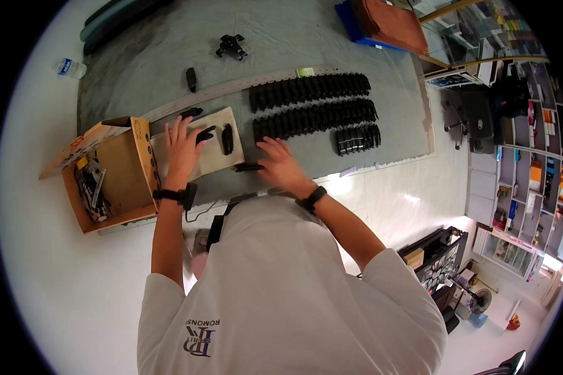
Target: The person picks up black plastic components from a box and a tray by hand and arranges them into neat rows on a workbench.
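My left hand is spread over a pale mat, fingers stretched apart. Beside its thumb and index finger is a slim black piece, and another black piece lies past the fingertips. A third dark, elongated piece rests on the mat between my hands. Slightly blurred, my right hand has its fingers apart; its thumb side is close to a dark narrow piece at the table's near edge. Whether it touches that piece is unclear. The exact kind of these pieces cannot be made out.
Two long rows of black pieces and a shorter group stand on the grey-green table. A cardboard box with tools is at left. Farther back are a long ruler-like strip, a black object and brown folders.
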Demonstrator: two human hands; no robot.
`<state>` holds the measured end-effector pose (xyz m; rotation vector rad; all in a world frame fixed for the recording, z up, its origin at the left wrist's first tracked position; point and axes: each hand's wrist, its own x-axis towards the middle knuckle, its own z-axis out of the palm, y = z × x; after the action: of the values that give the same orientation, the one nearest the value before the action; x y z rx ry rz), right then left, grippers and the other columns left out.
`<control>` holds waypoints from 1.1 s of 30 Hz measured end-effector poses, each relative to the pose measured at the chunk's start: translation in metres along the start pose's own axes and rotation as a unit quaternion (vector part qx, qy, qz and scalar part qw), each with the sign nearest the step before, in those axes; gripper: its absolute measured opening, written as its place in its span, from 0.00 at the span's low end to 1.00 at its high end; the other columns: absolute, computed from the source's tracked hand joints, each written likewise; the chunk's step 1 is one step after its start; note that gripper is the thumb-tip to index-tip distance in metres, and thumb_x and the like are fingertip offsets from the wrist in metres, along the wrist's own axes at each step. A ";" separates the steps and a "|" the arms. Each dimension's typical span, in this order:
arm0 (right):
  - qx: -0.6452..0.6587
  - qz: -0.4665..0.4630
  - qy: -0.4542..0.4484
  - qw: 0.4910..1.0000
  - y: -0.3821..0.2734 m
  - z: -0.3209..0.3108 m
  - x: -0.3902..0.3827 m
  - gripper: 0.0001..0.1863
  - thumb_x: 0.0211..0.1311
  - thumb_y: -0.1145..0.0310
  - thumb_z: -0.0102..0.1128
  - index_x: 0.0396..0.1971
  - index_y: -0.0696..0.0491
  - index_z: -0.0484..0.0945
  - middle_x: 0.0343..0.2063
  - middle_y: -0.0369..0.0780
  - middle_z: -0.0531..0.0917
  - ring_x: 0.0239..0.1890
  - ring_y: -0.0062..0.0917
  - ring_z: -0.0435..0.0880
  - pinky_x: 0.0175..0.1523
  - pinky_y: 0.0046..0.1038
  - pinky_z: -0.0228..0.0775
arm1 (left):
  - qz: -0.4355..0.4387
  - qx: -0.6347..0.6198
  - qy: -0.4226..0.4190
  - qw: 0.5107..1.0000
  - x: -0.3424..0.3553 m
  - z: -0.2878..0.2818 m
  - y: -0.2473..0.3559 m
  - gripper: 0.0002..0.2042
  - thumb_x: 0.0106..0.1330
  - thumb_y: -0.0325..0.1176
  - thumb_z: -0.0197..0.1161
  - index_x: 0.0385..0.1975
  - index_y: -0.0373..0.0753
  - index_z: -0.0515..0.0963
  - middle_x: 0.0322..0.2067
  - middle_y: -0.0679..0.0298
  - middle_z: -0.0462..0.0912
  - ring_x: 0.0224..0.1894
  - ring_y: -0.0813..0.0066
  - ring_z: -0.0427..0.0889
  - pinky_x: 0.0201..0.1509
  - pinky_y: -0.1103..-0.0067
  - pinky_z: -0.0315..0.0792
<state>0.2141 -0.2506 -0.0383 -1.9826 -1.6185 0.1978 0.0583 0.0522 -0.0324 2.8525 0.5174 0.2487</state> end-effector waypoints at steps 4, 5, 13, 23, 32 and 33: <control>-0.011 0.055 0.006 0.998 0.012 -0.023 -0.034 0.12 0.58 0.66 0.76 0.40 0.53 0.88 0.68 0.46 0.76 0.79 0.45 0.66 0.81 0.53 0.58 | 0.026 -0.010 -0.022 0.999 -0.034 -0.011 0.036 0.16 0.67 0.43 0.76 0.47 0.40 0.88 0.68 0.60 0.74 0.79 0.53 0.61 0.87 0.45 0.46; -0.025 0.069 0.009 0.997 0.013 -0.026 -0.041 0.12 0.58 0.66 0.76 0.40 0.54 0.88 0.68 0.46 0.76 0.78 0.46 0.66 0.81 0.53 0.59 | 0.048 -0.046 -0.057 0.996 -0.042 -0.011 0.045 0.16 0.67 0.42 0.76 0.47 0.39 0.88 0.68 0.60 0.74 0.80 0.53 0.61 0.87 0.45 0.46; -0.026 0.095 0.012 0.995 0.017 -0.029 -0.058 0.12 0.57 0.66 0.78 0.38 0.54 0.89 0.67 0.47 0.77 0.77 0.47 0.69 0.79 0.50 0.63 | 0.139 -0.072 -0.133 0.979 -0.063 0.010 0.111 0.16 0.64 0.43 0.76 0.43 0.38 0.86 0.67 0.59 0.73 0.80 0.56 0.61 0.86 0.44 0.49; -0.033 0.072 0.012 0.997 0.015 -0.026 -0.055 0.11 0.55 0.67 0.78 0.35 0.55 0.88 0.65 0.46 0.78 0.75 0.46 0.71 0.78 0.50 0.65 | 0.184 -0.067 -0.039 0.980 -0.049 0.027 0.115 0.15 0.67 0.43 0.73 0.49 0.46 0.90 0.71 0.67 0.75 0.79 0.59 0.65 0.87 0.48 0.49; -0.025 0.081 0.005 0.996 0.017 -0.028 -0.056 0.11 0.57 0.67 0.79 0.38 0.54 0.90 0.67 0.46 0.78 0.76 0.48 0.70 0.76 0.49 0.67 | 0.118 -0.110 -0.017 0.987 -0.048 0.016 0.101 0.15 0.68 0.40 0.75 0.52 0.47 0.88 0.73 0.63 0.72 0.80 0.56 0.62 0.88 0.47 0.47; -0.024 0.080 0.005 0.997 0.017 -0.028 -0.056 0.11 0.57 0.67 0.79 0.38 0.54 0.90 0.67 0.46 0.78 0.76 0.48 0.70 0.76 0.49 0.67 | 0.111 -0.123 -0.036 0.986 -0.050 0.013 0.100 0.15 0.67 0.40 0.75 0.52 0.48 0.88 0.74 0.63 0.71 0.81 0.56 0.61 0.88 0.47 0.46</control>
<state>0.2270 -0.3138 -0.0365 -2.1471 -1.4717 0.2113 0.0469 -0.0593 -0.0259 2.6633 0.1406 0.2292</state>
